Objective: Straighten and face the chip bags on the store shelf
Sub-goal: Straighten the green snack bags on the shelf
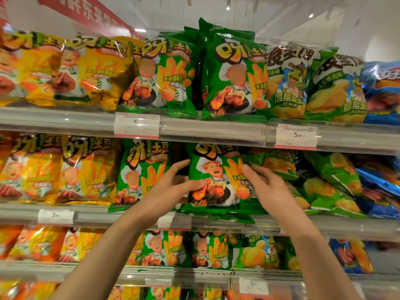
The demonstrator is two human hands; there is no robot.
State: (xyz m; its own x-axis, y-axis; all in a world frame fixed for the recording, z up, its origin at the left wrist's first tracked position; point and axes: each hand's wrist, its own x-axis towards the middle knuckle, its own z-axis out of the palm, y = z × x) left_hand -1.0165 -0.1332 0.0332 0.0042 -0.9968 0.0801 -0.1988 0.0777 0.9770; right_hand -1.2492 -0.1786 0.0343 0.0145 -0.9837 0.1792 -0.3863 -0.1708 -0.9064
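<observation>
Both hands are raised to the middle shelf (91, 215), one on each side of a green chip bag (213, 180) with a cartoon chef and fries printed on its front. Left hand (171, 184) is closed on the bag's left edge: its thumb lies across the front near the picture of the chicken, and its fingers reach behind the edge. Right hand (267, 186) is just beside the bag's right edge with its fingers loosely spread; the fingertips are at or touching the edge, and I cannot tell which. This bag stands upright, facing out, its lower seam at the shelf lip. Just left of the left hand stands a second green chef bag (140, 172), and further left are yellow bags (88, 169) of the same brand. Right of the right hand, light-green potato chip bags (333, 185) lie tilted and slumped, with blue bags (381, 191) beyond them. Above the hands, the upper shelf carries two white price tags (136, 125).
</observation>
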